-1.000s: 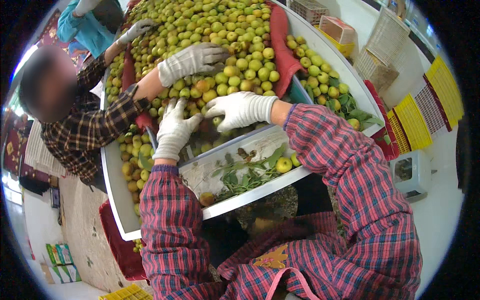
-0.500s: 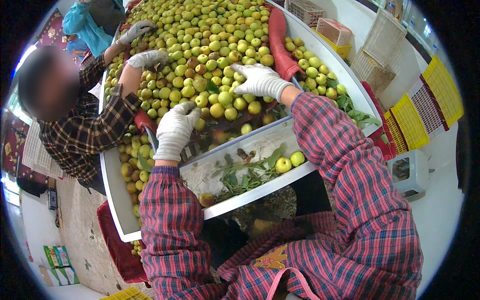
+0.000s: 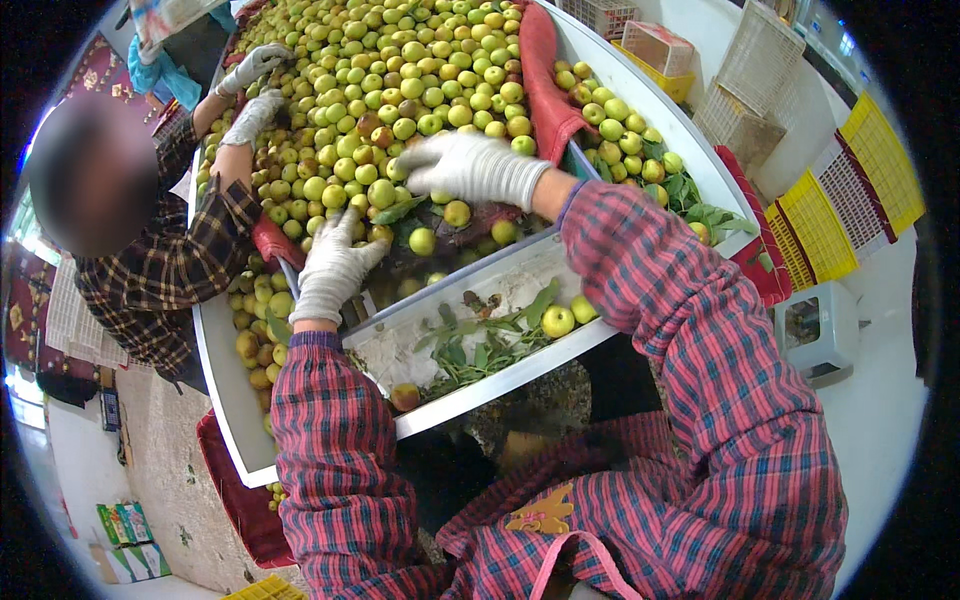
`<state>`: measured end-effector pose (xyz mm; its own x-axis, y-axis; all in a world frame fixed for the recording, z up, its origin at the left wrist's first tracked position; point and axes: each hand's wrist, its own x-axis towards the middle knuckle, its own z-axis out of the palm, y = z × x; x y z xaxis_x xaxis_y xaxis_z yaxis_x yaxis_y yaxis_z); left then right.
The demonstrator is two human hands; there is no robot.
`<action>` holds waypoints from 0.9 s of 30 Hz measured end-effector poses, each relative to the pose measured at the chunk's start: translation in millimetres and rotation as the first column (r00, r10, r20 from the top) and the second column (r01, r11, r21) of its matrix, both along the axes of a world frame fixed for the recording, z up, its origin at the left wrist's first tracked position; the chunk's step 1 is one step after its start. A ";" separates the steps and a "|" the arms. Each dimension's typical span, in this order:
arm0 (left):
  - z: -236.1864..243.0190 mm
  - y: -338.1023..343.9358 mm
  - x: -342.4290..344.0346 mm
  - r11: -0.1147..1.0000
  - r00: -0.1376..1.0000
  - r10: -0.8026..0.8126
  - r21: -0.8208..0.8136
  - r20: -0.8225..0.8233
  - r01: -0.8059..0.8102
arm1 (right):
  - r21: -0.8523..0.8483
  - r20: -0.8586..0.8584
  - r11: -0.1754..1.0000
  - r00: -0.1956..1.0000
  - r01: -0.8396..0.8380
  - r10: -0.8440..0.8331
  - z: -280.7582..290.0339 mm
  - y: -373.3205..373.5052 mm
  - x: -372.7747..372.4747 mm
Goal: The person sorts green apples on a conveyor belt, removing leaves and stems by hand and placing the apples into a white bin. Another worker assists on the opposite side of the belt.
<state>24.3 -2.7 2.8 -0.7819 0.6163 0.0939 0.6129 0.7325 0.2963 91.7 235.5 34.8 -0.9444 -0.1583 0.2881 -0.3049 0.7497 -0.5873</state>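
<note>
Both my hands wear white knitted gloves. With fingers apart, my left hand (image 3: 338, 265) rests at the near edge of a big heap of small round yellow-green fruits (image 3: 395, 105), some blushed brown. My right hand (image 3: 475, 168) reaches leftward over the heap, fingers stretched out; its fingertips are beside the fruits, and no fruit shows in its grip. Between my hands, a few loose fruits and a green leaf (image 3: 398, 210) lie by a dark, bare patch of the sorting table.
A white-rimmed trough (image 3: 500, 388) nearer me holds leaves and a few fruits. Side channels carry more fruits beside red padded cloth (image 3: 545, 90). At left, a co-worker in a plaid shirt (image 3: 165, 265) has gloved hands on the heap. Crates (image 3: 815, 235) stand at right.
My right hand has moved left over the heap. My left hand has shifted slightly left and opened its fingers. Some fruits near the bare patch have moved. The co-worker's near hand has drawn back leftward.
</note>
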 end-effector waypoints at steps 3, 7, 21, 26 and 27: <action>12.9 2.9 13.3 0.992 0.994 -0.098 -0.075 0.051 0.102 | 0.184 -0.185 0.895 0.909 0.406 -0.374 -4.9 47.0 -17.4; 18.6 12.0 29.1 0.987 0.963 -0.161 0.013 0.218 0.162 | 0.476 -0.125 0.773 0.902 0.420 -0.413 -27.0 57.9 -15.6; -0.1 -7.3 2.7 0.992 0.972 0.119 0.067 -0.202 -0.108 | 0.190 0.365 0.891 0.872 -0.413 0.326 0.2 -53.8 24.0; 11.8 4.6 15.4 0.998 0.999 0.044 -0.041 -0.018 -0.044 | 0.114 -0.069 0.991 0.996 0.066 -0.058 -0.1 -5.3 -2.6; 23.3 11.6 27.3 0.988 0.993 0.054 -0.148 0.102 -0.039 | 0.112 -0.004 0.961 0.967 0.252 -0.253 0.5 8.5 -5.1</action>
